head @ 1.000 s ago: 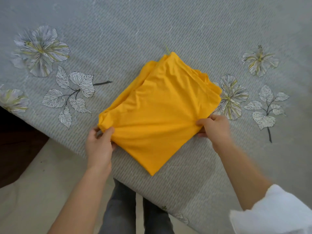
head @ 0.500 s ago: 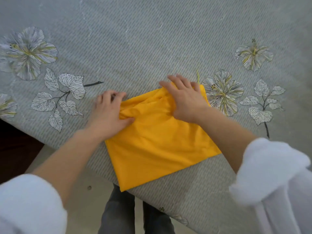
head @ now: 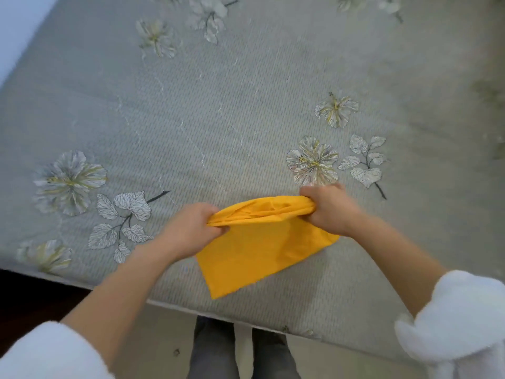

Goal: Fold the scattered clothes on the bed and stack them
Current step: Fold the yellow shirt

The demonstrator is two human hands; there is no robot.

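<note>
Item: yellow garment (head: pixel 257 250), folded to a compact panel, lying near the bed's front edge. Far edge bunched and raised; near corner flat on the bed (head: pixel 246 110).
Hands: left hand (head: pixel 191 228) grips the far left corner, right hand (head: pixel 328 210) grips the far right corner, fingers curled round cloth.
Step, as judged: last fold or lift for stacking.
Next move calls for: keeping layers aligned, both corners level.
Surroundings: grey floral bedspread; white sleeves (head: pixel 459 318); no stack in view.

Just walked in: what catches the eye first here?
A bright yellow folded garment lies near the front edge of the grey flowered bedspread. The left hand grips its far left corner, the right hand its far right corner, bunching that edge.
</note>
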